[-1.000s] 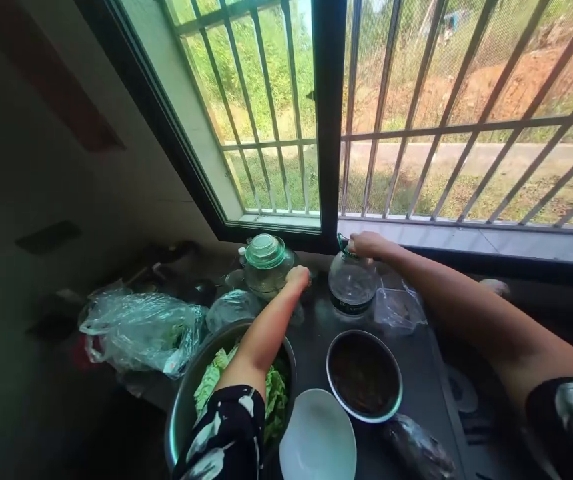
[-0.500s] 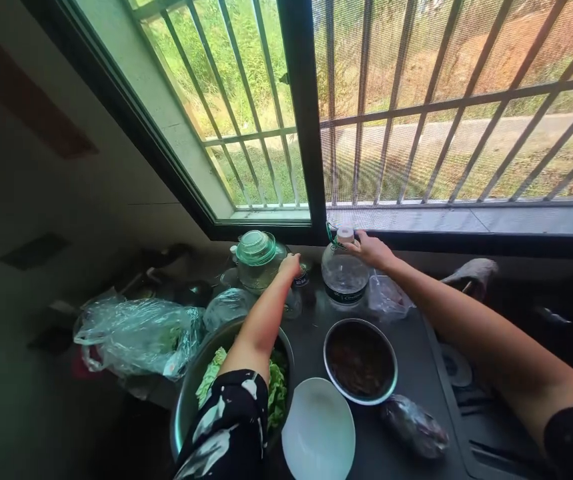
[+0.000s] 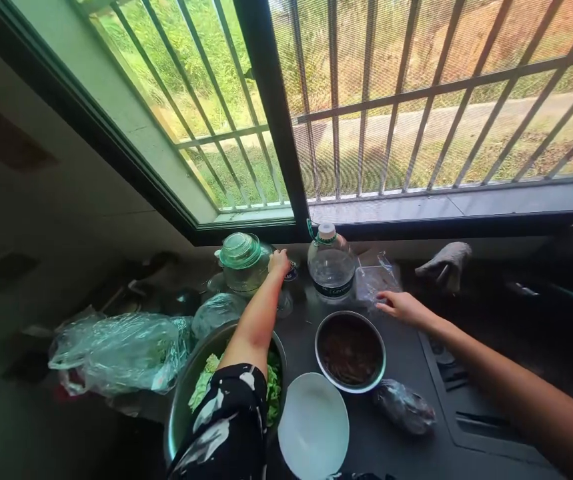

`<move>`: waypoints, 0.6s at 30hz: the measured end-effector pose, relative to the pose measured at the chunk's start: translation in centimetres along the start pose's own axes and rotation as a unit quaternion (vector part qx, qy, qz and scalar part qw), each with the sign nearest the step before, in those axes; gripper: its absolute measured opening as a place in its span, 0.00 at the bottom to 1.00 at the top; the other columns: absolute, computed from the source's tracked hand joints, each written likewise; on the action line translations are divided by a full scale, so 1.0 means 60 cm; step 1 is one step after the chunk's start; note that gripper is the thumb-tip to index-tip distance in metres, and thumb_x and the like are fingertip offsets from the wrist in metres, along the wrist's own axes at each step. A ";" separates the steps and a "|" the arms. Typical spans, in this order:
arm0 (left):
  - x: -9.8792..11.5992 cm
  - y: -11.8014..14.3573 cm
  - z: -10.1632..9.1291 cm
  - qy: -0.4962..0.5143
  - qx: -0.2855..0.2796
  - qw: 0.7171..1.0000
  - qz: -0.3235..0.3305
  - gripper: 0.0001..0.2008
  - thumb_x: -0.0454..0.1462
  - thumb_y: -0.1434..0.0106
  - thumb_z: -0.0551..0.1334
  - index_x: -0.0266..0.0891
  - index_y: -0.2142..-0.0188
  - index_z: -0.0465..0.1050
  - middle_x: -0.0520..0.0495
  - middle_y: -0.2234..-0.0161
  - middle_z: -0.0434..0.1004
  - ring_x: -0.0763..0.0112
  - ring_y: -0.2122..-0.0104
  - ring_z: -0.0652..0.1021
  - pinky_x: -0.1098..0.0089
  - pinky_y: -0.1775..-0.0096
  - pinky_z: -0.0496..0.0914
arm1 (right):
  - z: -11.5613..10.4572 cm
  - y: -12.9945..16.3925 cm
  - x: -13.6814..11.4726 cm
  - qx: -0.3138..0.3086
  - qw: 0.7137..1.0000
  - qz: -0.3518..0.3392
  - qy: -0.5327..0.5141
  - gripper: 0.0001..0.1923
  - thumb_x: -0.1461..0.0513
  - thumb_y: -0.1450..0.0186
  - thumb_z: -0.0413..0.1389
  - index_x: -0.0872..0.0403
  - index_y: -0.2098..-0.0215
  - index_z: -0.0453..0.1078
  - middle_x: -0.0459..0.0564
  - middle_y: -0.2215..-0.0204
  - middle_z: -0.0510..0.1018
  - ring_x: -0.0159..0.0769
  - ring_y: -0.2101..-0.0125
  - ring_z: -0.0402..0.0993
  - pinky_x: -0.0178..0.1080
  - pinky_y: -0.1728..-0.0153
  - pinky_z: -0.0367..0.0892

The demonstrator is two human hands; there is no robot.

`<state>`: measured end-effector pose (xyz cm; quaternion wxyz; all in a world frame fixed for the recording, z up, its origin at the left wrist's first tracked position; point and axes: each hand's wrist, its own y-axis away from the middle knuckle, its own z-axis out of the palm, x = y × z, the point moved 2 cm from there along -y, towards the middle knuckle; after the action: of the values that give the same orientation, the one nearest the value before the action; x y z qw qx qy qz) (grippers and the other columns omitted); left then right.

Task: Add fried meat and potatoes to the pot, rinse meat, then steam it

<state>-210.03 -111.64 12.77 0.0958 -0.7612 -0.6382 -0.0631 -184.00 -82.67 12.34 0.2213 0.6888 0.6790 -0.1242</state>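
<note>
Head view, dark matte countertop [image 3: 406, 373] below a barred window [image 3: 366, 100] w/ fine mesh screen. Left hand [image 3: 279, 261] reaches far back, fingers curled onto a small dark-capped jar [image 3: 290, 273] standing between a green-tinted glass lidded jar [image 3: 240, 261] and a clear round plastic jug [image 3: 331, 265]; how firmly it grips, cannot tell, since the hand hides most of the small jar. Jug: bulbous, transparent, white screw cap, green carry loop, dark label band at base; stands upright just under the sill. Right hand [image 3: 402, 307] hovers low over the counter, palm down, fingers loosely spread, holding nothing; fingertips near a crumpled clear plastic bag [image 3: 376, 280] beside the jug, contact not discernible. Just in front of that hand: round metal-rimmed bowl [image 3: 350, 351] w/ dark, stringy contents. Nearer the viewer: smooth white empty bowl [image 3: 313, 427], glossy. Left forearm crosses a large steel basin [image 3: 179, 413] filled w/ crinkled pale-green leafy veg. Further left: wrinkled translucent plastic bag [image 3: 121, 350] w/ greens inside, plus a smaller knotted clear bag [image 3: 216, 312]. Right of the white bowl: small dark wrapped bundle in film [image 3: 403, 407]. Grey cloth [image 3: 445, 261], rumpled, lies at the back right by the sill. Sleeve [image 3: 226, 427]: black w/ white print.
</note>
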 end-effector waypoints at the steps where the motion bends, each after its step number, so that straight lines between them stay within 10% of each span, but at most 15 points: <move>1: 0.001 -0.001 0.000 0.003 -0.005 1.000 -0.007 0.21 0.36 0.40 0.57 0.41 0.46 0.64 0.38 0.48 0.67 0.59 0.49 0.69 0.65 0.52 0.66 | 0.011 0.019 0.014 -0.004 1.000 0.001 -0.017 0.22 0.50 0.37 0.47 0.55 0.53 0.69 0.53 0.64 0.78 0.41 0.63 0.74 0.36 0.63 0.64; 11: 0.047 -0.036 -0.058 0.020 0.027 0.999 0.020 0.17 0.38 0.41 0.58 0.38 0.52 0.69 0.39 0.55 0.75 0.61 0.54 0.74 0.69 0.57 0.67 | 0.113 0.189 0.167 0.008 0.984 0.145 -0.104 0.23 0.49 0.44 0.47 0.52 0.60 0.73 0.52 0.66 0.79 0.45 0.63 0.75 0.39 0.63 0.68; 18: 0.100 -0.077 -0.046 0.040 0.028 0.997 0.058 0.16 0.35 0.41 0.57 0.39 0.53 0.72 0.40 0.55 0.76 0.62 0.54 0.74 0.71 0.57 0.66 | 0.138 0.268 0.187 0.022 0.960 0.221 -0.173 0.24 0.46 0.44 0.48 0.49 0.58 0.73 0.52 0.56 0.77 0.47 0.56 0.73 0.40 0.59 0.69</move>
<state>-213.41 -105.73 17.07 0.1462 -0.7910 -0.5900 -0.0694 -166.46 -76.37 2.04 0.3417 0.7944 0.4586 -0.2046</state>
